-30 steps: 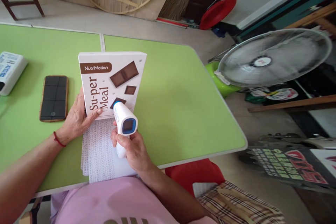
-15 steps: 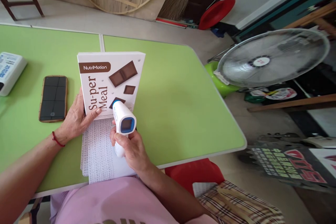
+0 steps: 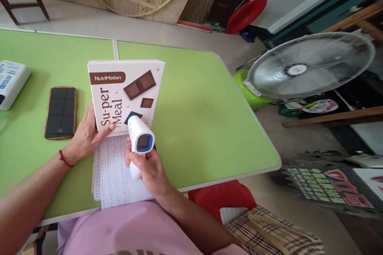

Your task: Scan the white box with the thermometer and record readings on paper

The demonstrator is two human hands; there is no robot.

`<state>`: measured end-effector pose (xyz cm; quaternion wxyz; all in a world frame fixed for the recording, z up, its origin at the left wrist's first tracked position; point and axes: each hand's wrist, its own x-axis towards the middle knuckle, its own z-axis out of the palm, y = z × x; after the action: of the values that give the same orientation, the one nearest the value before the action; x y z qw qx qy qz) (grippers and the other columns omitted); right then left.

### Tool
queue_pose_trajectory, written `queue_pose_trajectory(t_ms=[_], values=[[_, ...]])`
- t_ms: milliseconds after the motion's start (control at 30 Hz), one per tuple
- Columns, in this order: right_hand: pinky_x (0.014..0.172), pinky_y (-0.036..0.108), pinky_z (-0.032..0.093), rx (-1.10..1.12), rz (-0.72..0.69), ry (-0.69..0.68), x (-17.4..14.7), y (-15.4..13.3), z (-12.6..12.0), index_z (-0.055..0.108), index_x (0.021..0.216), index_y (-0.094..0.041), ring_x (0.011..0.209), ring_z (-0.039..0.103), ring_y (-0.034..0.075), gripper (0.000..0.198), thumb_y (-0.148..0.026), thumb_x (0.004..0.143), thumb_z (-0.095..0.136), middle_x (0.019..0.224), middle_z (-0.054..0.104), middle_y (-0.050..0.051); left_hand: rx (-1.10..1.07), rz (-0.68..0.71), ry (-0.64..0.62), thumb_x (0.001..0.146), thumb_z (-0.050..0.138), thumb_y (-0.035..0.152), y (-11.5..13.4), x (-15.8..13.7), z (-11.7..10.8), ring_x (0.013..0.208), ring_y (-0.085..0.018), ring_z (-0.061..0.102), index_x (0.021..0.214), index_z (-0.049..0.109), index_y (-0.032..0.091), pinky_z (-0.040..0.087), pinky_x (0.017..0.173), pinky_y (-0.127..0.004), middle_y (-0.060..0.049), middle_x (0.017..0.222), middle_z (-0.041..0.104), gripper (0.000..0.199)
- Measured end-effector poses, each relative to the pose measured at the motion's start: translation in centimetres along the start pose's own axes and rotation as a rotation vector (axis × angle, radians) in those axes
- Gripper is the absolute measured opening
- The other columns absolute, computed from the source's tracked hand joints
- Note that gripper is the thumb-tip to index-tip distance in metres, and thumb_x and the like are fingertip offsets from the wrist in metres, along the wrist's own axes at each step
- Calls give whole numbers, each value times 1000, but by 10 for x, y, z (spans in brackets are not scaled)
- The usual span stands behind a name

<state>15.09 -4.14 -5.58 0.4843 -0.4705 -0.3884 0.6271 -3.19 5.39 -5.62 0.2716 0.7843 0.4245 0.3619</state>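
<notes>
Shows scant shift since earlier frame | clamps box (image 3: pixel 128 101) in left hand (image 3: pixel 89 135), thermometer gun (image 3: pixel 139 130) in right hand (image 3: pixel 150 169) | hold box, likely light, stiff, dentable, by edges

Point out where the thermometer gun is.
In the head view, the thermometer gun is left of centre, in the right hand, in front of the NutriMotion box.

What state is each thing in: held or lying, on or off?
Box: held in left hand, tilted, looks shut
Thermometer: gripped in right hand, aimed at box, reading illegible
Phone: lying face up, dark
Papers: lying, partly hidden
White block: lying, partly out of frame
Fan: blurred inside, apparently spinning
</notes>
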Motion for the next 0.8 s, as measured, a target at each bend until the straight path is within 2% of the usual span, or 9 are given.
queue_pose_trajectory(t_ms=[233,600,800], values=[[60,31,42,18,-18,-1,2,2,-1,58,88,-23,60,46,13,22,-42,81,65,63,52,-4,3,11,3,95,49,54,-1,0,1,134,-34,44,113,51,21,42,110,-59,-13,111,58,37],[59,29,39,48,0,-39,0,1,0,57,90,-22,61,45,12,23,-41,82,68,67,53,-4,-12,8,6,95,50,53,-2,0,0,134,-33,44,116,50,22,40,112,-57,-14,119,57,38],[57,28,40,53,3,-32,-1,1,0,58,93,-22,61,46,12,24,-41,81,68,67,54,-4,-18,14,7,94,52,53,-3,1,0,135,-34,44,112,49,20,40,111,-56,-13,116,57,37]])
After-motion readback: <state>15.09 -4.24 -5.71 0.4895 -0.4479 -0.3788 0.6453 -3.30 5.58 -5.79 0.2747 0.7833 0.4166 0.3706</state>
